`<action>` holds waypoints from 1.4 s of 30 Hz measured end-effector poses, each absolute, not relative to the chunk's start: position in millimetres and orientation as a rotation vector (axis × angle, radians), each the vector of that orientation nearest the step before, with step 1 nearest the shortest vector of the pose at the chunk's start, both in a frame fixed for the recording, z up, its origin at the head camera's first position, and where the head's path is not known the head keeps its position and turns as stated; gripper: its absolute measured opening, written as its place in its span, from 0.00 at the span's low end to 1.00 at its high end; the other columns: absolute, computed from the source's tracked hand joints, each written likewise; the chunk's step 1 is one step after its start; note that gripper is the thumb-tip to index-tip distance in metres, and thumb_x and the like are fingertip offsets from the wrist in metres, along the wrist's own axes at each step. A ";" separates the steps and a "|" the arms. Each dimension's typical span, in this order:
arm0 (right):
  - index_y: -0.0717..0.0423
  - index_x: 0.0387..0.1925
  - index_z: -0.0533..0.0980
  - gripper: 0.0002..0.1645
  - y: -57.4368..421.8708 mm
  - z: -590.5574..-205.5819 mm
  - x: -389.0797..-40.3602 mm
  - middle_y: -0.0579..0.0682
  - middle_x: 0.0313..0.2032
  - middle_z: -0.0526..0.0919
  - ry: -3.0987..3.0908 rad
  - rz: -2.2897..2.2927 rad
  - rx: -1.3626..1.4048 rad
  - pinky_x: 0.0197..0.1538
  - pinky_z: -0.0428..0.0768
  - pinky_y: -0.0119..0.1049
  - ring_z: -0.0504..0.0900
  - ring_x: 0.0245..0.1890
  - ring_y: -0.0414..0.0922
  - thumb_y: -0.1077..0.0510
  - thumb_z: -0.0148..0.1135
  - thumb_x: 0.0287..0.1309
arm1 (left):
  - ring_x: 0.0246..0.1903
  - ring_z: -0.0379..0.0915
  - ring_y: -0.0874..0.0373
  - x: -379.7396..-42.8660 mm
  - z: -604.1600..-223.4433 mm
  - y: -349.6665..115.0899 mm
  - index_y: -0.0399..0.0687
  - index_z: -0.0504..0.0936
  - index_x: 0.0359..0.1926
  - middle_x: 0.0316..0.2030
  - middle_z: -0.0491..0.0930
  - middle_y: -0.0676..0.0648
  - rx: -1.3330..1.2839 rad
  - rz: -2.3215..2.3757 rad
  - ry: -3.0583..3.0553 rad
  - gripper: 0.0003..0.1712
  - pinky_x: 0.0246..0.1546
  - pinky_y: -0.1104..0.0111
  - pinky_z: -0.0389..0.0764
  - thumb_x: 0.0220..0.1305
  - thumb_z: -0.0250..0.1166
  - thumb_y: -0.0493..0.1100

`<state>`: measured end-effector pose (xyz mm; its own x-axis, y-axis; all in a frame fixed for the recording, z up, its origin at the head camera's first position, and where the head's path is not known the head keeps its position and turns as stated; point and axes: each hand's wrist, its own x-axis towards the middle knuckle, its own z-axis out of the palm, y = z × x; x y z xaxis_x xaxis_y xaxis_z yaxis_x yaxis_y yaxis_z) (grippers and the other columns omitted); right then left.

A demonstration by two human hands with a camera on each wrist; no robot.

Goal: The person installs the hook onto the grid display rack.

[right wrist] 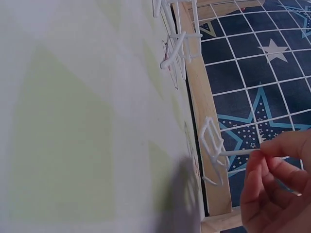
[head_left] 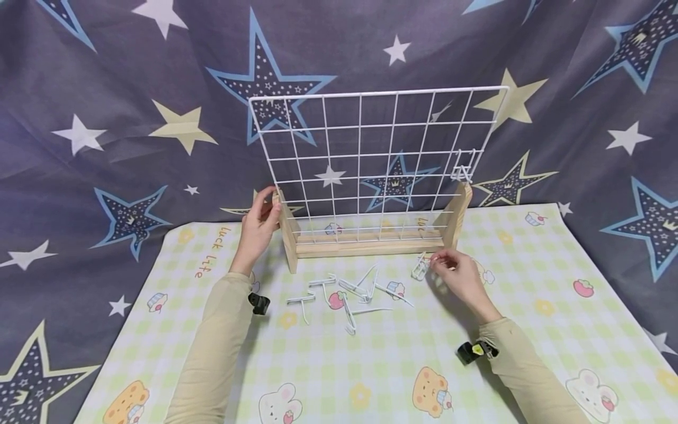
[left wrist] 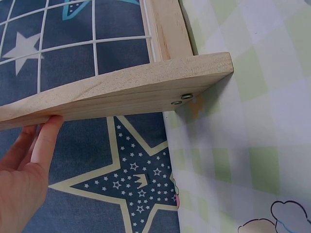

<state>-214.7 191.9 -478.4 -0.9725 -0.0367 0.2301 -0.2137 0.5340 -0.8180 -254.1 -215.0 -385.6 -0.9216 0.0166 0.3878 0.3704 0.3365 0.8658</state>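
A white wire grid panel [head_left: 360, 159] stands in a wooden stand [head_left: 371, 248]. At the stand's left end, my left hand [head_left: 259, 227] holds the upper part of the wooden side piece [head_left: 288, 235]. In the left wrist view, fingertips [left wrist: 51, 124] meet that wood's outer face. My right hand [head_left: 458, 277] pinches the prong of a white wire hook [head_left: 420, 270] between thumb and fingers, in front of the stand's right end. The right wrist view shows the hook's squared wire back [right wrist: 212, 141] pointing away from the fingers.
Several loose white wire hooks [head_left: 365, 291] lie on the checked tablecloth [head_left: 328, 365] in front of the stand. Another hook [head_left: 462, 168] hangs on the grid's right side, above the right side piece [head_left: 457, 215]. A dark star-patterned curtain [head_left: 132, 106] rises behind.
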 end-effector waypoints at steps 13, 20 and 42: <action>0.67 0.35 0.80 0.06 189.5 -469.7 -211.9 0.59 0.32 0.83 -2.465 1.429 0.310 0.35 0.79 0.20 0.80 0.30 0.47 0.74 0.62 0.54 | 0.48 0.76 0.37 -252.9 -385.7 -215.5 0.35 0.65 0.66 0.53 0.74 0.27 -0.345 -1.613 -2.295 0.24 0.43 0.51 0.83 0.73 0.54 0.37; 0.69 0.35 0.80 0.07 189.4 -465.2 -211.2 0.59 0.31 0.84 -2.392 1.413 0.335 0.38 0.77 0.18 0.79 0.29 0.38 0.75 0.61 0.53 | 0.49 0.76 0.37 -252.7 -386.8 -215.6 0.35 0.64 0.67 0.54 0.74 0.27 -0.332 -1.611 -2.302 0.24 0.43 0.51 0.83 0.73 0.54 0.37; 0.80 0.35 0.76 0.05 166.7 -408.4 -189.0 0.71 0.35 0.81 -2.195 1.585 0.297 0.45 0.79 0.21 0.81 0.35 0.41 0.80 0.58 0.54 | 0.48 0.76 0.38 -254.5 -385.9 -215.1 0.35 0.64 0.67 0.53 0.74 0.27 -0.343 -1.631 -2.288 0.24 0.41 0.58 0.85 0.73 0.53 0.37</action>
